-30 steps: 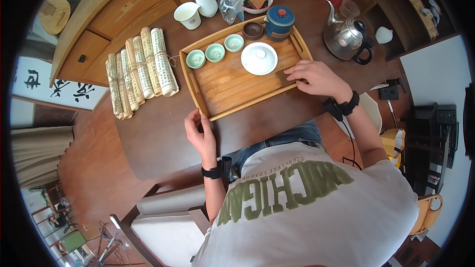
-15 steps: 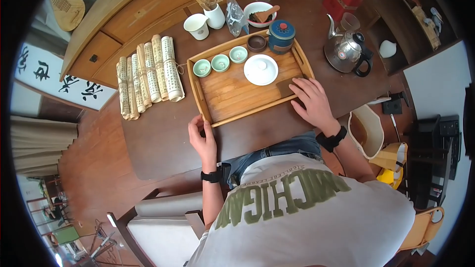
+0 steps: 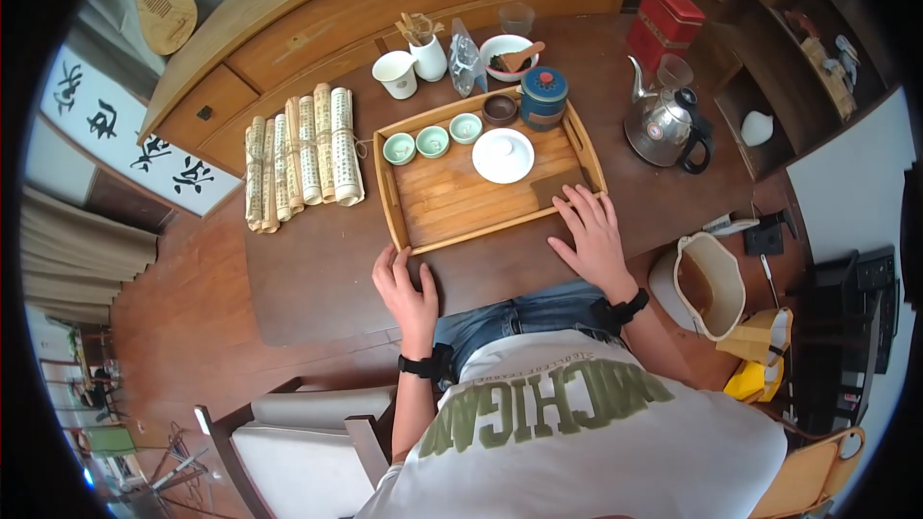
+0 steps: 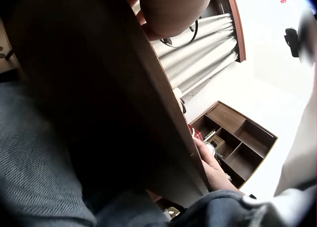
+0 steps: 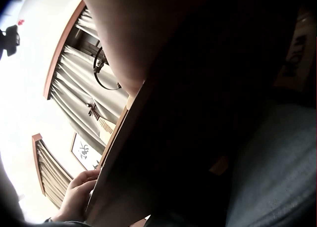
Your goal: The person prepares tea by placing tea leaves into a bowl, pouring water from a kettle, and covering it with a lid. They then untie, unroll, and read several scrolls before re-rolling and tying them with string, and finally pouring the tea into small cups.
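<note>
A wooden tray lies on the dark table in the head view. My left hand rests at its near left corner, fingertips by the rim and nothing gripped. At the near right edge, my right hand has its fingers spread and fingertips at the rim, beside a flat brown cloth. On the tray stand a white lidded bowl, three pale green cups, a small dark brown cup and a blue lidded jar.
Tied paper scrolls lie left of the tray. Behind it stand a white pitcher, a vase of wooden tools and a bowl with a wooden scoop. A steel kettle and red tin are on the right.
My right hand has slid from over the cloth back toward the tray's near edge. My left fingers have loosened at the corner and lie flatter. The items on the tray keep their places.
</note>
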`<state>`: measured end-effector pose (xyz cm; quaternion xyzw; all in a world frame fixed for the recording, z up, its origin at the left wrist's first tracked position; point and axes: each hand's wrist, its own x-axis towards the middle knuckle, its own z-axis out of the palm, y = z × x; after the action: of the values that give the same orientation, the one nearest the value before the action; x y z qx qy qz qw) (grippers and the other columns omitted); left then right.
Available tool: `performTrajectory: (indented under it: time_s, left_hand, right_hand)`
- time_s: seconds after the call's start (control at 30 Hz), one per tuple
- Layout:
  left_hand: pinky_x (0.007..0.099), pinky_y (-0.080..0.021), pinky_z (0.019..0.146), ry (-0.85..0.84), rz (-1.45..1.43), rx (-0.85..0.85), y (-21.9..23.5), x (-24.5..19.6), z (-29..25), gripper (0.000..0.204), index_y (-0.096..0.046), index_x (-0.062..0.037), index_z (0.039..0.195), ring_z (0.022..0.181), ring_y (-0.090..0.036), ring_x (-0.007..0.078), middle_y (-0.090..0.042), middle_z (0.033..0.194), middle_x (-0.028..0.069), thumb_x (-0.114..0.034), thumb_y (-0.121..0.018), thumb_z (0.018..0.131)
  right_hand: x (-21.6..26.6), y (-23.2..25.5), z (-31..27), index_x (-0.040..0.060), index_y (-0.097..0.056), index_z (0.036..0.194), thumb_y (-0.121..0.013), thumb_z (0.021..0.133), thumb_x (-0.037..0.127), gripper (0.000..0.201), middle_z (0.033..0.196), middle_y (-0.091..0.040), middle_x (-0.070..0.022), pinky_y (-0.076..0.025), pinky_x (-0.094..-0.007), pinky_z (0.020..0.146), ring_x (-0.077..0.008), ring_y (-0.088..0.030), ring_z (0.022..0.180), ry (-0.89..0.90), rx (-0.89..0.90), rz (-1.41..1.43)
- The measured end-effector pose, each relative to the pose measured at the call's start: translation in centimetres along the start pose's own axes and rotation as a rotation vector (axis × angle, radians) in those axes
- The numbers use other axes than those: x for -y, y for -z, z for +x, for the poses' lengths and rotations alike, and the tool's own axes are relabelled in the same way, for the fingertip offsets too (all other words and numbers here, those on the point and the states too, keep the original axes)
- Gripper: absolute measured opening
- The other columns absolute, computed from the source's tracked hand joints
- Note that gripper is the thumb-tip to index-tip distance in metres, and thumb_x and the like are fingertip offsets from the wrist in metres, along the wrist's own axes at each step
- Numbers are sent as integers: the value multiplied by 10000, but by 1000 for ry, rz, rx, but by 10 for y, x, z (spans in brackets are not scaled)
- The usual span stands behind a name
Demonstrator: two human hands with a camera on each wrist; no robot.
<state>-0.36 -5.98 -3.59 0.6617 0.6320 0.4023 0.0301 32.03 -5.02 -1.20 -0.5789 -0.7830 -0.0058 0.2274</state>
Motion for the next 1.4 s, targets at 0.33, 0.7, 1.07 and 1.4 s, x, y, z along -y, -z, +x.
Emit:
performTrajectory:
  time_s: [0.33,0.7,1.07,1.4]
  left_hand:
    - [486,-455,1059,42,38,33,-2,-4,1,406,-600,-35,1290,1268,-521,430,-536,1370,234,-65,-696,897]
    - [486,-468,1043,80,69,56,-2,-8,1,415,-591,-28,1302,1235,-554,440,-553,1350,244,-72,-685,901]
    - [484,-470,1022,58,85,52,-1,-9,2,419,-587,-31,1299,1193,-569,418,-561,1320,233,-72,-687,894]
    - [481,-479,1007,61,79,53,0,-9,3,427,-584,-27,1304,1174,-575,408,-566,1288,224,-66,-688,892]
  right_hand:
    - [1,-2,1,71,-575,1413,-722,897,291,580,1488,-518,-146,-298,-558,1184,-341,-443,1411,26,-44,-6]
    - [1,-2,1,66,-581,1400,-708,899,256,550,1465,-534,-149,-302,-560,1179,-341,-452,1400,29,-55,-7]
    - [2,-4,2,79,-582,1397,-702,897,243,539,1473,-532,-140,-300,-557,1189,-336,-458,1400,3,-46,-22]
    - [3,-6,2,77,-579,1399,-689,905,235,531,1484,-522,-141,-275,-564,1205,-351,-444,1415,-4,-26,-32]
